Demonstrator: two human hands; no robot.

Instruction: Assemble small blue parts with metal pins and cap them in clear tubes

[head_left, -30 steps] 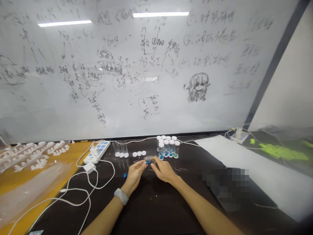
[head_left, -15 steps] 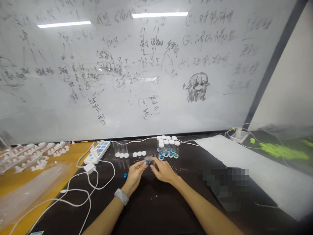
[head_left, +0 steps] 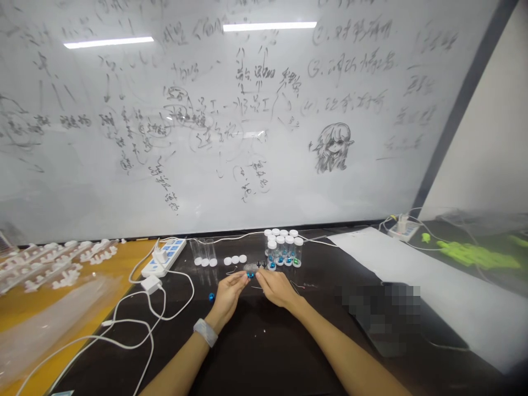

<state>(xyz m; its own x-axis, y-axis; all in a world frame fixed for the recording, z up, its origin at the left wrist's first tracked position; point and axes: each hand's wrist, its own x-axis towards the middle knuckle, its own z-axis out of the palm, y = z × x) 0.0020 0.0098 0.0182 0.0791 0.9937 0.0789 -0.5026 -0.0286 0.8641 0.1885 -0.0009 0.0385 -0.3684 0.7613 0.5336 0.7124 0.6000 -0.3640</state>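
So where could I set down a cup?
The dark table between the left forearm and right forearm looks bare except for tiny white specks. The white sheet beside the dark mat also looks open. Crowded: the back, with capped tubes and loose white caps, and the left, where cables sprawl beside a power strip.

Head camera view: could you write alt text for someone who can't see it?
Two bare hands, left and right, pinch small blue pieces over a dark table. Behind them stand white-capped clear tubes, three loose caps and a whiteboard covered in writing.
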